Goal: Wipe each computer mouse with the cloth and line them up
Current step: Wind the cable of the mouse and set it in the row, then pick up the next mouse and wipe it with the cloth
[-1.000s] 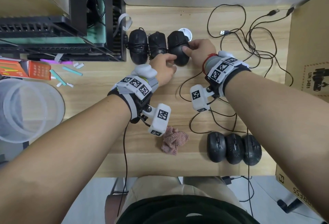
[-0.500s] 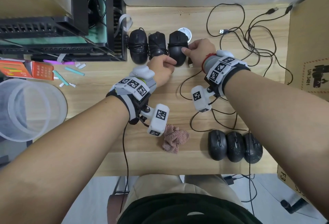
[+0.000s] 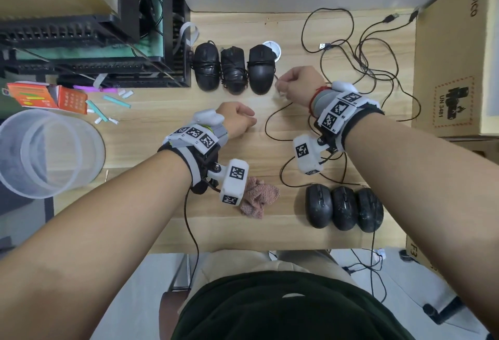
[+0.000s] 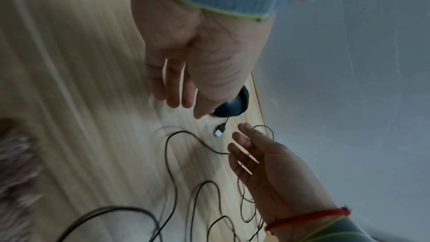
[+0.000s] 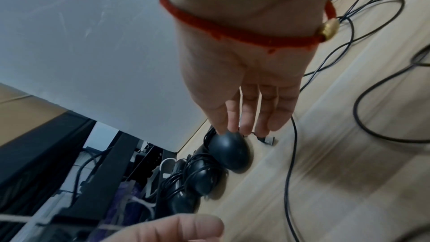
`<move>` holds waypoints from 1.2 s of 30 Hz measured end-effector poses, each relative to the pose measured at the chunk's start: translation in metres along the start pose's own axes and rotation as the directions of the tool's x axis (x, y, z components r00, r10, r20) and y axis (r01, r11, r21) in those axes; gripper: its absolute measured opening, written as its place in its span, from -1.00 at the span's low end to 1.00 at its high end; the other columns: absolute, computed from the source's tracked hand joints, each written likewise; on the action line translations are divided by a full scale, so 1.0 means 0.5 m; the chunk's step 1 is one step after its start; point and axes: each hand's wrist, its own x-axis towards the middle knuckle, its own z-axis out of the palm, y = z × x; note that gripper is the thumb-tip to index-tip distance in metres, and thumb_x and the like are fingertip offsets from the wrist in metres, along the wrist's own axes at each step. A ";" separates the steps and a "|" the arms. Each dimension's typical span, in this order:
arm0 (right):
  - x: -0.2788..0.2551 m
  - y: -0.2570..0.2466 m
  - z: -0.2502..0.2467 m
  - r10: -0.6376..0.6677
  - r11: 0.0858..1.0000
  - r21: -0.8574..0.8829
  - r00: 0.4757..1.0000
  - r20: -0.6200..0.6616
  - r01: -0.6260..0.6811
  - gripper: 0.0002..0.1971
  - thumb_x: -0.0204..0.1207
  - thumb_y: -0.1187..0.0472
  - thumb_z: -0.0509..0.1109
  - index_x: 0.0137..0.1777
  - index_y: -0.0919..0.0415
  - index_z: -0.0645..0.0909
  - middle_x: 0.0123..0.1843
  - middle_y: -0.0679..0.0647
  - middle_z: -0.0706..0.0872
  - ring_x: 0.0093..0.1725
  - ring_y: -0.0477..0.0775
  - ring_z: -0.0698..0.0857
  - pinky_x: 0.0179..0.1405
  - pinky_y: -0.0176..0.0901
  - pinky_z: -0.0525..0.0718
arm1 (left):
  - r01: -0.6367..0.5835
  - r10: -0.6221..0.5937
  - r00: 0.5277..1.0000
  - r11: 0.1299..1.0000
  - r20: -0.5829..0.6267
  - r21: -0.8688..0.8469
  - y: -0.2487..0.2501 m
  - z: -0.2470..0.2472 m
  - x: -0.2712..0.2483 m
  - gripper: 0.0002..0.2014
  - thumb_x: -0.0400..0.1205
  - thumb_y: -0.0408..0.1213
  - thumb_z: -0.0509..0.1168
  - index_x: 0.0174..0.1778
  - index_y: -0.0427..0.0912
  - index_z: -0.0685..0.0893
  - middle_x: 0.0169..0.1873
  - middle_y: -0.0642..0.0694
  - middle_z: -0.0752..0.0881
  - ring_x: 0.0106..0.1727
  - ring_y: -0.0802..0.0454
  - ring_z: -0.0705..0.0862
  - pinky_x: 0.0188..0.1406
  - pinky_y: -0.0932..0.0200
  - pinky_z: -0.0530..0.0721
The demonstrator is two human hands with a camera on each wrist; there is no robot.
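Both hands have just come off the third wrapped mouse (image 3: 260, 70), which now lies in a far row at 12 o'clock on the bench (image 3: 297, 128), beside two other cord-bound mice (image 3: 206, 68). The left hand (image 3: 236, 120) has drawn back toward the middle of the bench, fingers loosely extended and holding nothing. The right hand (image 3: 302, 84) hovers just right of that mouse, fingers relaxed over its loose USB plug (image 5: 267, 139), not visibly gripping it. That placement appears to close out one mouse; three uncoiled mice (image 3: 344, 208) wait in a near row at 5 o'clock, their cables sprawled toward 2 o'clock. The pink cloth (image 3: 256, 199) lies crumpled at 6 o'clock, untouched. A clear plastic tub (image 3: 89, 134) at 9 o'clock appears to hold nothing.
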 end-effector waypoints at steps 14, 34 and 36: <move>-0.218 0.134 0.065 0.017 1.000 -0.006 0.953 0.302 -0.016 -0.89 0.56 0.11 0.48 -0.09 0.14 0.73 -0.14 0.02 0.80 -0.22 0.02 0.75 -0.09 -0.08 0.80 | 0.142 -0.192 0.971 0.943 0.144 0.300 -0.181 0.137 -0.176 -0.76 0.55 -0.42 0.53 0.06 -0.22 0.64 -0.24 -0.09 0.69 -0.30 0.02 0.69 -0.43 0.29 0.63; -0.365 0.275 -0.061 0.079 0.997 -0.006 0.976 0.204 -0.079 -0.69 0.26 0.03 0.47 -0.01 0.09 0.64 -0.06 0.08 0.85 -0.03 0.20 0.84 -0.11 0.22 0.85 | 0.270 -0.272 0.959 0.811 0.075 -0.518 -0.073 0.282 -0.305 -0.76 0.77 -0.14 0.18 0.13 -0.24 0.61 -0.17 -0.20 0.66 -0.17 -0.16 0.64 0.16 -0.19 0.75; -0.378 0.301 -0.069 0.142 0.989 -0.076 0.966 0.216 -0.128 -0.72 0.35 0.07 0.50 0.02 0.15 0.64 -0.03 0.12 0.82 -0.12 0.15 0.83 -0.19 0.11 0.86 | 0.347 -0.327 0.936 0.814 0.128 -0.465 -0.088 0.315 -0.299 -0.73 0.75 -0.08 0.18 0.07 -0.23 0.61 -0.18 -0.19 0.67 -0.16 -0.18 0.65 0.15 -0.26 0.73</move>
